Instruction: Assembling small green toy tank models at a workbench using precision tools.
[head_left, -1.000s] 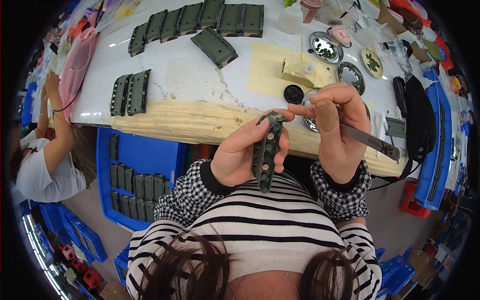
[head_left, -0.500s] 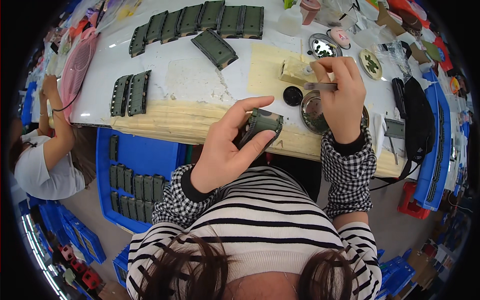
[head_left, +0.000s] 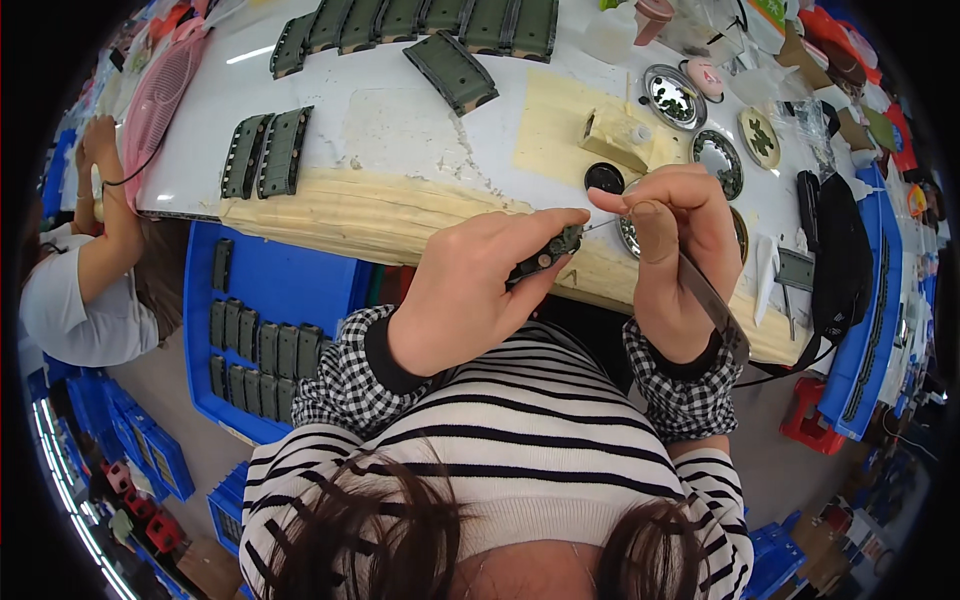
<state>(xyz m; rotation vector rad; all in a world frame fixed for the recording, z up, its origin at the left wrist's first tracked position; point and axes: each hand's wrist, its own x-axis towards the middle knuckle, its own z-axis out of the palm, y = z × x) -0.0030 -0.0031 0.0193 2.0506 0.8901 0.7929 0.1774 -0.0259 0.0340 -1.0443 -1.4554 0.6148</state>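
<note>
My left hand point(head_left: 465, 290) is closed around a small green camouflage plastic case point(head_left: 543, 258) and holds it tilted, just in front of the table edge. My right hand point(head_left: 690, 235) grips a slim metal tool point(head_left: 714, 305), whose broad rounded end lies back along the wrist. Its thin tip reaches leftward to the upper end of the case, by my left fingertips. Whether the tip touches the case, I cannot tell. Just beyond my right hand are a round black lid point(head_left: 604, 178) and a metal dish point(head_left: 717, 160) of small dark green pieces.
Similar green cases stand in a row point(head_left: 400, 25), with a loose one point(head_left: 452, 72) and a pair point(head_left: 265, 155) nearer. A blue bin point(head_left: 285, 255) below left holds several more. Another dish point(head_left: 674, 98) and a black bag point(head_left: 842, 265) lie right. A person point(head_left: 95, 290) sits left.
My right hand has come down and turned, so the tool's thin tip now points at the case. My left hand has turned the case and moved slightly right. The view has shifted a little.
</note>
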